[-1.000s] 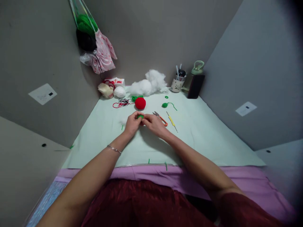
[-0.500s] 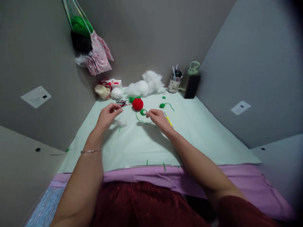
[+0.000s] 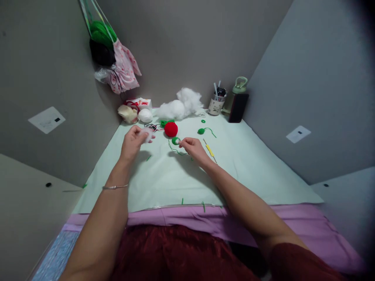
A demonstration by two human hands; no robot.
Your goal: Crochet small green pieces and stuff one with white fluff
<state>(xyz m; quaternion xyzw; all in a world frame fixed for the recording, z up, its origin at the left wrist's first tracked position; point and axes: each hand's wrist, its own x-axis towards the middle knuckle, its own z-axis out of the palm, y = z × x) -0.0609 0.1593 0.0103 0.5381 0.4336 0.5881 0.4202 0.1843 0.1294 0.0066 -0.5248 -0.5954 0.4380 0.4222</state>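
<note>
My left hand (image 3: 132,143) pinches a loose tuft of white stuffing (image 3: 148,134) between thumb and fingers, a little above the table. My right hand (image 3: 193,148) is closed at the right end of a small green crocheted piece (image 3: 175,141), where white stuffing shows at its opening. A green yarn tail (image 3: 176,151) trails from about this piece across the cloth. Just behind it sits a round red ball (image 3: 171,129). A yellow-handled crochet hook (image 3: 209,150) lies to the right of my right hand. Another small green crocheted piece (image 3: 200,131) with a yarn tail rests farther back.
A heap of white stuffing (image 3: 178,107) lies against the back wall. A white ball (image 3: 145,115) is at back left. At back right stand a pen cup (image 3: 215,106), a green bottle (image 3: 240,84) and a dark phone (image 3: 238,108). Bags (image 3: 124,66) hang at upper left.
My left hand has picked up the tuft of white stuffing, which lay on the cloth below it. My right hand still holds the green piece, shifted slightly.
</note>
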